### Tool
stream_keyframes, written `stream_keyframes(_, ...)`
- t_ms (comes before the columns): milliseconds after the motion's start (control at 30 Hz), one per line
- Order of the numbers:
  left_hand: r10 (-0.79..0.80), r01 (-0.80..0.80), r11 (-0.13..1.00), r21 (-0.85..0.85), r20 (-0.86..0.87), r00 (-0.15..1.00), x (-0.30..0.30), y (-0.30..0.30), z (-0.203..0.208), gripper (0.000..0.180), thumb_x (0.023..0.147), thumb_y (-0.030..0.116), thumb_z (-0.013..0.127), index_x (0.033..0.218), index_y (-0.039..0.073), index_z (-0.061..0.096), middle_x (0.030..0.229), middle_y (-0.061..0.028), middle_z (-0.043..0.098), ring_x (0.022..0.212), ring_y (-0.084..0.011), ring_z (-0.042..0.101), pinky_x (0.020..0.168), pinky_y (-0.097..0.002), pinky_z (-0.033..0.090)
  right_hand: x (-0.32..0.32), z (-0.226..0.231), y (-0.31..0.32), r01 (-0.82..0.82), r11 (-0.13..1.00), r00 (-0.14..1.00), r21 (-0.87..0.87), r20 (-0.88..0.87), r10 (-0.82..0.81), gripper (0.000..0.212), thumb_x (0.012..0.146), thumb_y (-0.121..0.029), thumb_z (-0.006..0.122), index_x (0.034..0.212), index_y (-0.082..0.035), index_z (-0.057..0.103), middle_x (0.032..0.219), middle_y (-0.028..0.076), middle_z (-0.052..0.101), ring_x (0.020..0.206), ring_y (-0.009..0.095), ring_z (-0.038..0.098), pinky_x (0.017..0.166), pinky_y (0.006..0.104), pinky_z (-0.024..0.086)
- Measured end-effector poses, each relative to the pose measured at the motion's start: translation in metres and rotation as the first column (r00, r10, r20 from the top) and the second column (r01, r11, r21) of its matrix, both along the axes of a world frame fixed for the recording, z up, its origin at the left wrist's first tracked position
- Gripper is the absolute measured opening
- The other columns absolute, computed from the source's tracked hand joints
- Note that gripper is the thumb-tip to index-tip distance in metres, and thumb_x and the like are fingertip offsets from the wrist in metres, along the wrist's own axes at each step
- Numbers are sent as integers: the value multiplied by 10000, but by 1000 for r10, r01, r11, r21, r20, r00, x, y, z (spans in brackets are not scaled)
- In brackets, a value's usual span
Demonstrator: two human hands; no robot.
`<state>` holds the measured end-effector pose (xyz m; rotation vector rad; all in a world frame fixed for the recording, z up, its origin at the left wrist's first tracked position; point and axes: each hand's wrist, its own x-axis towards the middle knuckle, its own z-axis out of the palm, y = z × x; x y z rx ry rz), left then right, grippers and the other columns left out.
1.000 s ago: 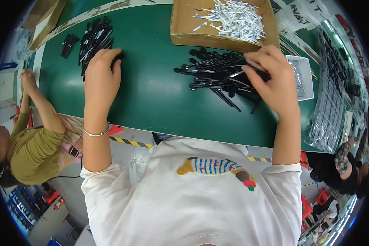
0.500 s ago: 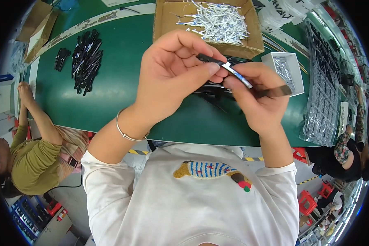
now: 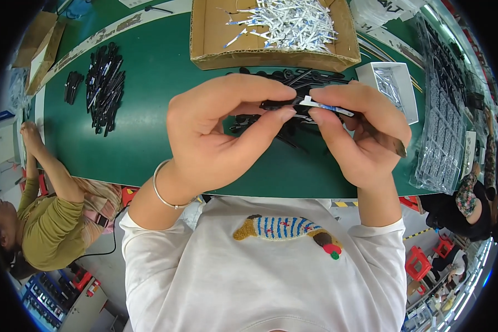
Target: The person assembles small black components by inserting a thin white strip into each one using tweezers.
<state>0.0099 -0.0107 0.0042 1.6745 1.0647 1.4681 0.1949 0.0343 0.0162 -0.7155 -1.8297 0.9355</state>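
My left hand (image 3: 216,122) pinches one end of a slim black part (image 3: 274,104) between thumb and fingertips. A narrow white-and-blue strip (image 3: 332,108) lies along the part's other end, held by the thumb and forefinger of my right hand (image 3: 365,127). From that same hand a flat, dull metal tool (image 3: 392,144) sticks out; its exact kind is hidden by the fingers. Beneath both hands, several loose black parts (image 3: 301,81) lie in a heap on the green table (image 3: 155,94), partly covered by my fingers.
Beyond my hands stands a cardboard box (image 3: 276,61) of white-and-blue strips. A white box (image 3: 413,113) with thin silvery pieces is at the right, beside clear compartment trays (image 3: 440,127). Two black piles, one large (image 3: 102,91), one small (image 3: 73,86), lie left. A co-worker's arm (image 3: 52,160) rests at the left edge.
My left hand has turned and shifted slightly left, and the black part now lies flatter. The right hand has moved a little right. The view has shifted slightly.
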Motion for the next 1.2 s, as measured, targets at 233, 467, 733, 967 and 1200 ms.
stream_keyframes(233,48,-41,998,55,-126,991,-4,-3,-1,204,726,-137,642,922,-79,638,913,-146,657,823,-180,645,693,-247,539,-6,2,2,-9,998,995,64,103,2,261,621,107,656,873,45,632,841,108,610,743,146,543,594,217,407)
stream_keyframes(467,78,-79,997,-3,-93,993,-2,-8,-1,197,714,-130,653,904,-78,639,904,-154,661,800,-182,648,687,-254,537,-8,-6,5,-10,801,979,599,171,-115,253,579,62,714,817,-13,672,797,89,578,615,161,508,506,236,372)
stream_keyframes(733,188,-95,952,291,-311,932,-1,-4,-2,195,674,-118,661,859,-62,646,812,-145,670,728,-195,658,648,-261,526,-10,-1,7,-15,935,981,355,185,-54,211,567,20,700,767,-1,634,721,97,587,650,229,575,536,295,452)
stream_keyframes(967,99,-101,994,-34,-60,993,1,-6,-3,194,667,-122,660,847,-50,650,800,-139,671,699,-205,658,612,-262,526,-8,-12,8,-34,838,982,544,175,-73,205,598,34,687,788,-4,619,752,93,584,636,232,558,540,289,447)
stream_keyframes(1200,212,-68,917,393,-336,918,-3,-3,-8,188,672,-93,687,824,15,658,789,-94,681,681,-203,661,588,-258,520,-10,1,0,-19,924,999,-383,32,33,115,694,42,651,783,-17,608,749,-2,568,552,34,357,485,175,268)
